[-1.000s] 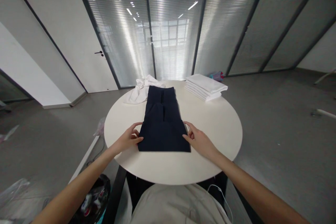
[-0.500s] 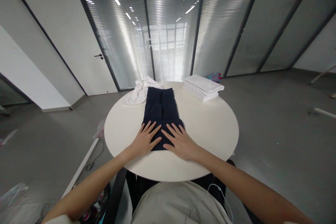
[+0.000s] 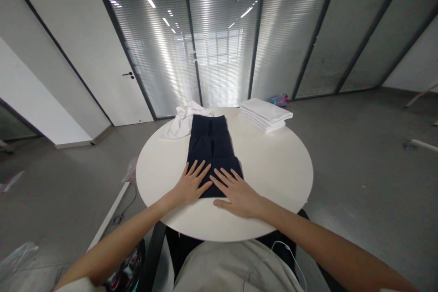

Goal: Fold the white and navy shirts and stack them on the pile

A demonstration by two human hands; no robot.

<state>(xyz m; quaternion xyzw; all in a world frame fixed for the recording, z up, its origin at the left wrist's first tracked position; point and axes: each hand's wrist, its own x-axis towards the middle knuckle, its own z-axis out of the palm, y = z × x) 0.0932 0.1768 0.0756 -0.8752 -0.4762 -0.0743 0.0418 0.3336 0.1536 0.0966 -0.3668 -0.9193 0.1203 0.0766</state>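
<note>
A folded dark navy garment (image 3: 211, 143) lies lengthwise on the round white table (image 3: 273, 169). My left hand (image 3: 190, 185) rests flat on the garment's near left part, fingers spread, holding nothing. Beside it, my right hand (image 3: 236, 194) lies flat with fingers stretched over the near right edge of the cloth, thumb on the tabletop. The near end of the garment is partly hidden under both hands.
A crumpled white cloth (image 3: 181, 121) sits at the table's far left, touching the garment's far end. A stack of folded white cloths (image 3: 265, 114) stands at the far right. Bags lie on the grey floor at the left (image 3: 128, 264). Glass walls with blinds stand behind.
One second ago both hands pinched the garment's side edges; they then moved inward and flattened on the near part. Since half a second ago they have slid slightly toward me.
</note>
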